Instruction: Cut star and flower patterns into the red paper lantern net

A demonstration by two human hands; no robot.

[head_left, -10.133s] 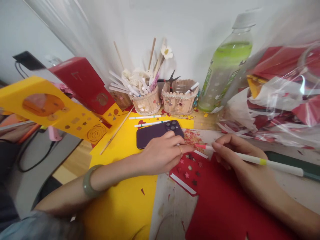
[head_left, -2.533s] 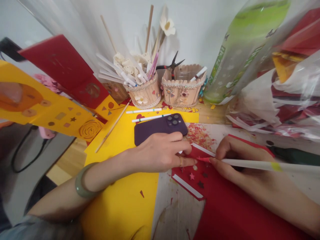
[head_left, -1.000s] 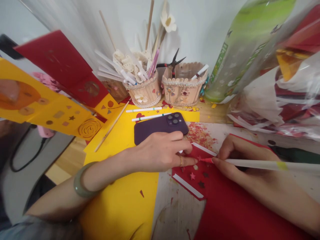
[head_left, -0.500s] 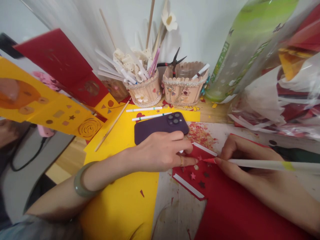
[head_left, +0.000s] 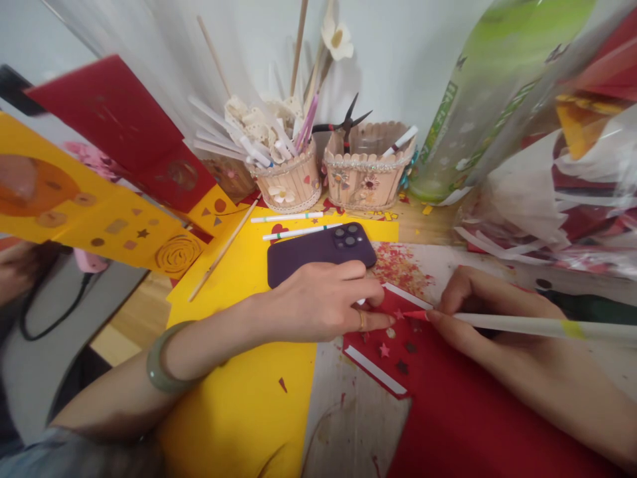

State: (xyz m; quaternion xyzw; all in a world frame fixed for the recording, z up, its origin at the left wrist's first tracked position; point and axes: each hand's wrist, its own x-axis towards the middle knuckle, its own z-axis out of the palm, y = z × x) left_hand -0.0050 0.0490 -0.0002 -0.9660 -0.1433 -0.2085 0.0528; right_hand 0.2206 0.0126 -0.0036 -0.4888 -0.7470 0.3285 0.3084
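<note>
My right hand [head_left: 502, 332] is closed round a white pen [head_left: 517, 324] with a yellow-green band and a red pointed tip. The tip touches or hovers just over a small red star [head_left: 398, 314]. That star lies on the flap of a red card [head_left: 448, 398], among several other small stars and a pale round piece. White strips edge the flap. My left hand [head_left: 333, 299] curls its fingers down at the flap's left side, holding it down, with a ringed finger reaching near the pen tip. Its thumb is hidden.
A dark purple phone [head_left: 308, 255] lies behind my left hand on yellow paper [head_left: 239, 405]. White pens [head_left: 293, 217] and a wooden stick [head_left: 223, 249] are close by. Beyond stand two decorated holders [head_left: 365, 176] and a green-capped bottle [head_left: 478, 113]. Another person's hand [head_left: 17, 272] shows at left.
The pen tip has shifted very slightly upward with my right hand, and the red star beside it shows more clearly. My left hand keeps its place.
</note>
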